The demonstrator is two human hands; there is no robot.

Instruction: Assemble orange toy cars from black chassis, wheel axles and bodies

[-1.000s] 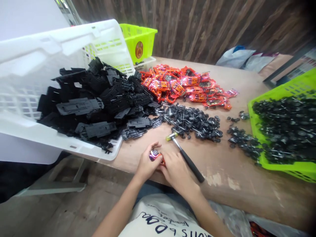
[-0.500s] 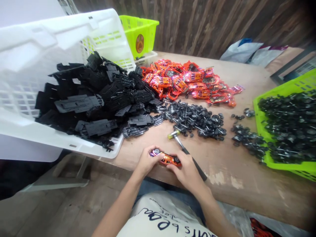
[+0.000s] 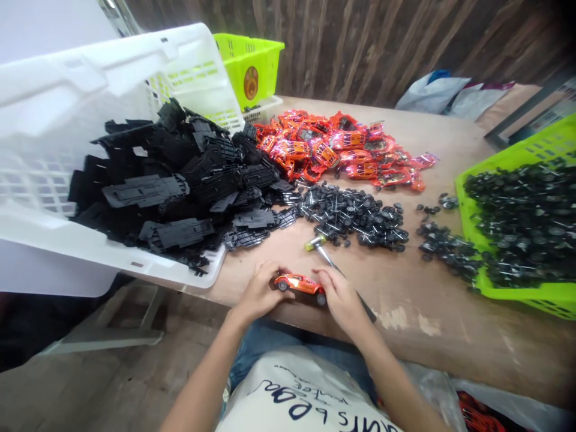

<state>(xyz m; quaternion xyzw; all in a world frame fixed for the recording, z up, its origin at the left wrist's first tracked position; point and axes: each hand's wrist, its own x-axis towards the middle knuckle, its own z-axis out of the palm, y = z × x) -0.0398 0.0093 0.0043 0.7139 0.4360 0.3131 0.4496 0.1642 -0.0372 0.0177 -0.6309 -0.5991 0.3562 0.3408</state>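
Note:
An orange-red toy car (image 3: pixel 300 284) with black wheels is held near the table's front edge, its side facing me and its roof up. My left hand (image 3: pixel 261 292) grips the car's left end, thumb below and fingers behind. At the other end my right hand (image 3: pixel 337 294) closes on the car, its thumb and fingers by the right wheel. Partly under my right hand lies a hammer (image 3: pixel 324 254) with a yellow-tipped head and dark handle. Beyond it is a heap of black wheels on metal axles (image 3: pixel 355 216).
A tipped white basket (image 3: pixel 211 264) spills black plastic car bases (image 3: pixel 148 189) on the left. Shiny orange car bodies (image 3: pixel 351 141) are piled behind the axles. The green basket (image 3: pixel 470 228) at right holds more wheels. Another green basket (image 3: pixel 270 66) stands at the back.
The toy car has been turned in my hands, so its side now faces me with the roof up. Both hands still hold it. The view has shifted slightly.

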